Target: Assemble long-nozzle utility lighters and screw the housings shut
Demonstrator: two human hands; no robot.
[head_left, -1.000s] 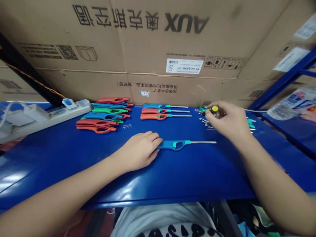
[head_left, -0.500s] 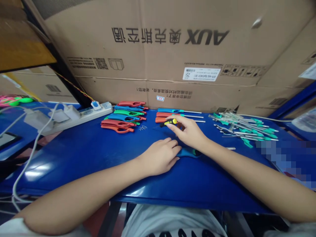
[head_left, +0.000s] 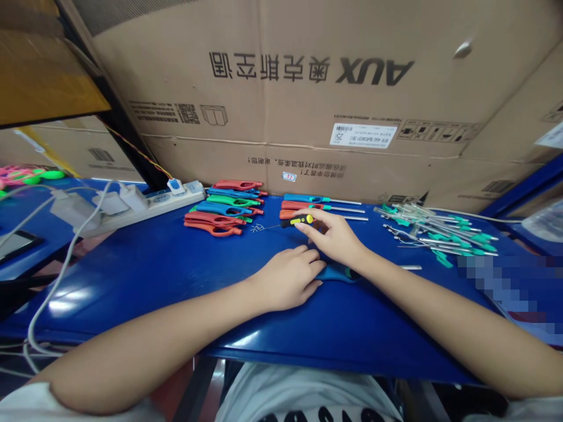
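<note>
My left hand (head_left: 292, 278) rests on the blue table, its fingers closed round a blue long-nosed lighter (head_left: 336, 273). My fingers hide the lighter's left end, while its metal tube (head_left: 411, 268) shows beyond my right forearm. A small yellow-and-black screwdriver (head_left: 290, 221) is pinched in my right hand (head_left: 332, 231), just above and beyond the left one. The thin shaft points left, with its tip at or beside a little pile of screws (head_left: 257, 228). Whether the tip touches a screw I cannot tell.
Red, blue and green lighter handles (head_left: 213, 218) lie stacked at the back left. Several lighters with metal tubes (head_left: 303, 206) lie behind my right hand. Metal tubes with green parts (head_left: 440, 228) are heaped at right. A power strip (head_left: 153, 206) and a large carton (head_left: 290, 111) stand behind.
My right hand has brought the screwdriver slightly left and down, so its tip is now at the screws. My left hand still holds the lighter. The view has shifted slightly.
</note>
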